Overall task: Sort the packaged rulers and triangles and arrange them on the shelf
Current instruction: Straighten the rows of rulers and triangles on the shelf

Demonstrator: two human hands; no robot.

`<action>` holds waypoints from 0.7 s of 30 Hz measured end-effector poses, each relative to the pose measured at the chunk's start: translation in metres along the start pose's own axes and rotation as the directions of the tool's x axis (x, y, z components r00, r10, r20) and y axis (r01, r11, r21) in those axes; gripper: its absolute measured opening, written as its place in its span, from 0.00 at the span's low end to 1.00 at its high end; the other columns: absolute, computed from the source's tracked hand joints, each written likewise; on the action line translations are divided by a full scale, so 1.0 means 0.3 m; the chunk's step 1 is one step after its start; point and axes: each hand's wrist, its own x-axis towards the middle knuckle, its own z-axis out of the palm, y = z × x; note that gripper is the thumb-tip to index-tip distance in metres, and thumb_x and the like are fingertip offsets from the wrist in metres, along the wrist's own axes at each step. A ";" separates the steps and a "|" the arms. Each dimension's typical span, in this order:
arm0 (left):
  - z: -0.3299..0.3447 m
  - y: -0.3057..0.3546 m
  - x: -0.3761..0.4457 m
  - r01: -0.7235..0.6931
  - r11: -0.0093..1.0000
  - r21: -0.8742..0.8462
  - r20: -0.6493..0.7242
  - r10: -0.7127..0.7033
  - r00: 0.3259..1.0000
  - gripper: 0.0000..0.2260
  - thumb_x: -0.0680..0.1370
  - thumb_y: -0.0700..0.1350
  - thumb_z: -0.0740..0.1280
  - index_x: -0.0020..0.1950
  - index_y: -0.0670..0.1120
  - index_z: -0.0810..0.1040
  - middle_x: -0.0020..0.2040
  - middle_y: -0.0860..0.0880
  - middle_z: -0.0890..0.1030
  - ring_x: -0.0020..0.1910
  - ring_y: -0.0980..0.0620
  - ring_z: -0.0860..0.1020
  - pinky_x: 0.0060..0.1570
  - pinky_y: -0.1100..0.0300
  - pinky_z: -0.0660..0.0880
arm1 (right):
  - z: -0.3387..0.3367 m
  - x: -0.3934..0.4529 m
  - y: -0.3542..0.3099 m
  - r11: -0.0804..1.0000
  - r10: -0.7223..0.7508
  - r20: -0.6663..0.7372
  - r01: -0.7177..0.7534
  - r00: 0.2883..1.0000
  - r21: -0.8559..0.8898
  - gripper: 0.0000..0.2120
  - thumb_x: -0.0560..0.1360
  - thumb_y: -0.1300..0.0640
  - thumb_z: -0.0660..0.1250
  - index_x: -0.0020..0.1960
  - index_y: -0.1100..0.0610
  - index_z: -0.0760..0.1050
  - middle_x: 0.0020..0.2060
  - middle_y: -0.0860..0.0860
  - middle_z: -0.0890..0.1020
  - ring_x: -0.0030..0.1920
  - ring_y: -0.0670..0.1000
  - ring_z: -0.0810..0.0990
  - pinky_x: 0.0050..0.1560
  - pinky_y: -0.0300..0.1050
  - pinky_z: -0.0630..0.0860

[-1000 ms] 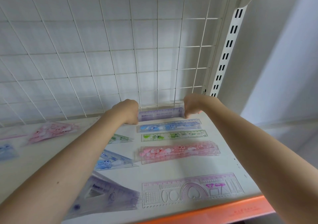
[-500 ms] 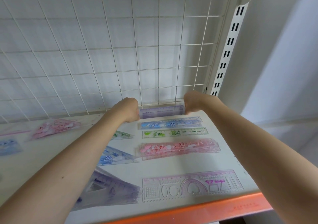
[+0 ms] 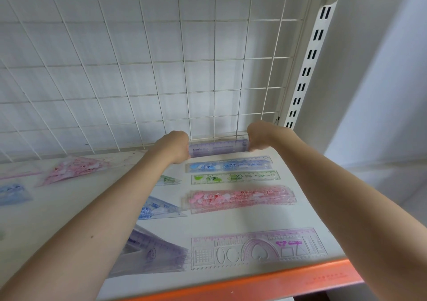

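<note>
Purple ruler [image 3: 218, 147]: at shelf [image 3: 231, 222] back, against wire grid [image 3: 161, 81]
Left hand [image 3: 173, 147]: fingers curled — gripping its left end
Right hand [image 3: 260, 136]: curled — gripping its right end
Blue ruler [image 3: 228, 164]: just in front

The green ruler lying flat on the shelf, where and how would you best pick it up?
Probably by its right end. The green ruler lies flat between the blue ruler and the pink ruler, so its long edges are crowded. Its right end is bare on the shelf. Come from the right, lift that end with a fingertip, then pinch it.
</note>
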 end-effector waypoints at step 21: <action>-0.044 0.031 -0.005 0.027 0.987 0.156 0.069 -0.038 0.997 0.11 0.72 0.45 0.70 0.34 0.45 0.70 0.34 0.49 0.71 0.39 0.47 0.74 0.39 0.58 0.69 | -0.025 -0.012 0.035 0.999 0.009 0.087 -0.012 0.996 0.034 0.18 0.71 0.48 0.71 0.55 0.58 0.76 0.49 0.52 0.78 0.50 0.55 0.77 0.53 0.49 0.75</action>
